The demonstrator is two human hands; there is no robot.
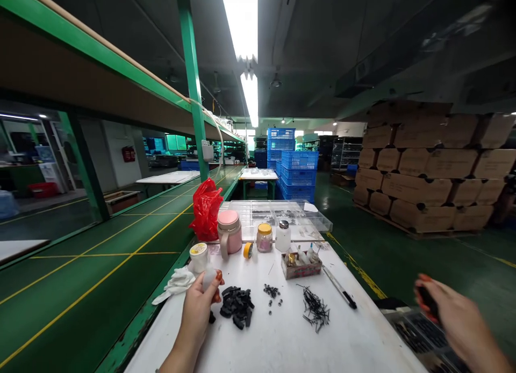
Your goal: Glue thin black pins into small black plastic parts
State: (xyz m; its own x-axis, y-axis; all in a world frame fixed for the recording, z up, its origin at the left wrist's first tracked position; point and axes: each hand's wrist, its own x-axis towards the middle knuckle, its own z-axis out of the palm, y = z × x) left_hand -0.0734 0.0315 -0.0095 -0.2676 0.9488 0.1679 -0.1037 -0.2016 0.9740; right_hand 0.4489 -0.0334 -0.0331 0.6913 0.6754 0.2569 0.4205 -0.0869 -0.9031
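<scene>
My left hand (198,300) is closed around a whitish translucent object (209,278), perhaps a small bottle, above the left side of the white table. Its fingertips look orange. Right of it lies a pile of short black parts (237,304). Several small shiny round pieces (271,291) and a heap of thin black pins (316,308) lie farther right. Beyond the table's right edge, my right hand (453,311) is closed on a black part (427,302), partly hidden by the fingers. That hand is above a compartment tray (419,330) of black parts.
Along the table's back stand a red plastic bag (206,210), a pink jug (229,233), a yellow-lidded jar (264,237) and a white bottle (283,237). A small box of bottles (302,271) and a utility knife (341,288) lie nearer. A green conveyor (100,276) runs left.
</scene>
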